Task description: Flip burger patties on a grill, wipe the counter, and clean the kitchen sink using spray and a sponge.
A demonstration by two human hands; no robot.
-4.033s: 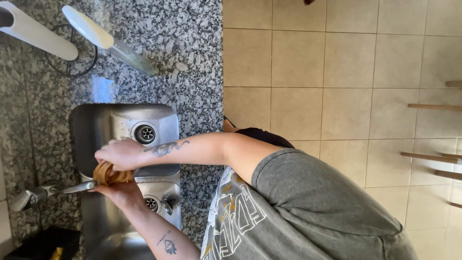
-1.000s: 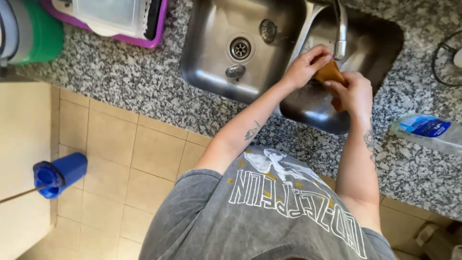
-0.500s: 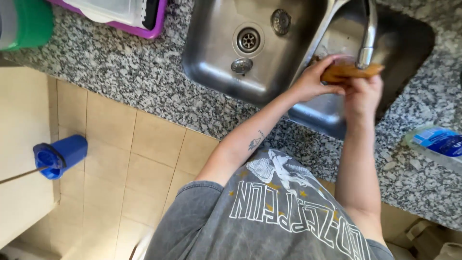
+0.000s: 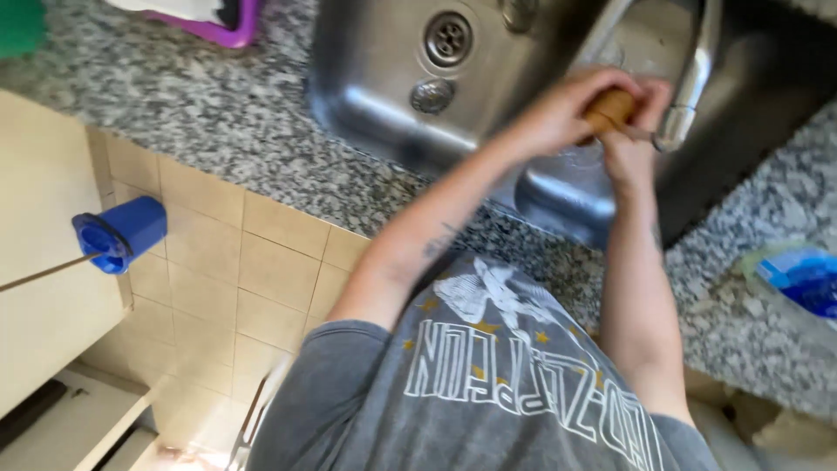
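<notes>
Both hands were over the stainless-steel double sink [image 4: 366,96], just beside the curved chrome faucet [image 4: 693,78]. Left hand [image 4: 558,109] was wrapped around a small brown wooden obj. [image 4: 610,106], fingers curled over its top. Right hand [image 4: 635,131] gripped the same obj. from below, fingers narrow & closed on it; spout tip sat just beside the right hand's knuckles. Obj. was mostly covered by the hands & blurred, so its exact shape can't be told. It was above the basin nearer the faucet; the other basin showed a round drain [image 4: 447,37]. Sink sat in a speckled grey granite countertop [image 4: 200,113]. Purple plastic tray [image 4: 235,22] at the counter's far end; blue-capped clear bottle [image 4: 798,279] lay on the counter near the right elbow. Blue plastic cup-like holder [image 4: 118,234] w/ a thin stick stood over the beige tiled floor [image 4: 270,279].
</notes>
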